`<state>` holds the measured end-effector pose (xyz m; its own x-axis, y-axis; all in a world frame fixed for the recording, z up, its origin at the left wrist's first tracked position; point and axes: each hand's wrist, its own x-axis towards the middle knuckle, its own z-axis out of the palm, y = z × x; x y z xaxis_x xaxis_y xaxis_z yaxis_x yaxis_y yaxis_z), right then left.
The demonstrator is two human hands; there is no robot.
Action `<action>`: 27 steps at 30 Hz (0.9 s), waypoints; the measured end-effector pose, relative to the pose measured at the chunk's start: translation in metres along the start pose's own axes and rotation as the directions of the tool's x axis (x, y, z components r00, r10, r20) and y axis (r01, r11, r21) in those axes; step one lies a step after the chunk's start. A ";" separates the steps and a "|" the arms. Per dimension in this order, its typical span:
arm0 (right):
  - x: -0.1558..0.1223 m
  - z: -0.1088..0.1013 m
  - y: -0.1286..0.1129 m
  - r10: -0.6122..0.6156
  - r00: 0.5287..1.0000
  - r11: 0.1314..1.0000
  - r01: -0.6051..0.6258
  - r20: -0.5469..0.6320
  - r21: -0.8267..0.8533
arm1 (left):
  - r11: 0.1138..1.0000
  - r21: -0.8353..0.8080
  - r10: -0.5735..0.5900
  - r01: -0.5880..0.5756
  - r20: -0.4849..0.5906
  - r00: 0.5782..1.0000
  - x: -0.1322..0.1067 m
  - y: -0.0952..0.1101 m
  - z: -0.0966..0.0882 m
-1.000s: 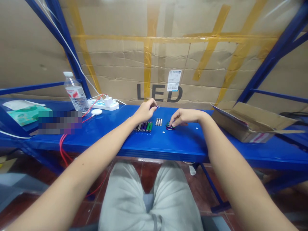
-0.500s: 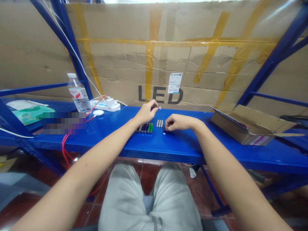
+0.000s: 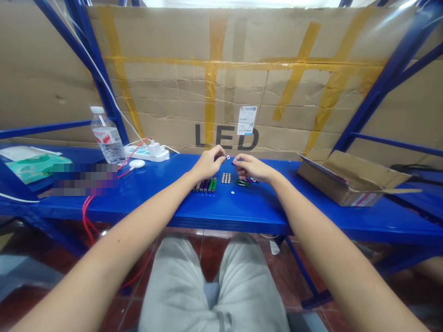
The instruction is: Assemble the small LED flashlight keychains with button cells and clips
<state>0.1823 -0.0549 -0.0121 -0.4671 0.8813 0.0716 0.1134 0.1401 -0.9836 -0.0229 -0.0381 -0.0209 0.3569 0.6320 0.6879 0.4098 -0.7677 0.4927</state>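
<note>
My left hand (image 3: 212, 161) is closed in a pinch above the blue table. From its fingertips sticks a small piece with a pale square loop (image 3: 227, 157). Just to the right, my right hand (image 3: 249, 167) pinches a tiny dark purple piece (image 3: 233, 163), apart from the loop; its exact kind is too small to make out. Under my left wrist lies a row of coloured metal tubes (image 3: 210, 185), green, purple and silver. Beside them small silver round pieces (image 3: 226, 178) stand in a tight grid. Green and purple pieces (image 3: 242, 183) lie heaped below my right hand, partly covered by it.
An open cardboard box (image 3: 346, 184) stands at the right. A water bottle (image 3: 108, 138), a white power strip (image 3: 152, 152) and a green tissue pack (image 3: 34, 166) are at the left. A small white disc (image 3: 232, 192) lies near the front; a large carton (image 3: 166, 101) walls the back.
My right hand has lifted from the table and moved up toward my left hand with the small purple piece, uncovering the green and purple heap. My left hand keeps its pinch.
</note>
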 end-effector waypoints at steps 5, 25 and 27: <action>0.005 0.002 0.004 0.018 0.998 1.000 -0.016 -0.056 0.026 | 0.998 0.052 0.019 -0.022 0.052 0.998 -0.003 0.002 0.003; 0.009 0.005 0.010 -0.298 0.954 0.692 0.198 -0.025 -0.694 | 0.959 0.203 0.167 -0.199 0.168 0.972 -0.003 0.008 0.009; 0.007 0.006 0.010 -0.301 0.954 0.647 0.201 -0.004 -0.735 | 0.946 0.240 0.181 -0.219 0.171 0.969 -0.003 0.008 0.010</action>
<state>0.1745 -0.0502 -0.0221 -0.4759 0.8002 0.3648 0.6242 0.5996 -0.5009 -0.0124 -0.0455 -0.0243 0.5629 0.4915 0.6645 0.5107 -0.8390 0.1879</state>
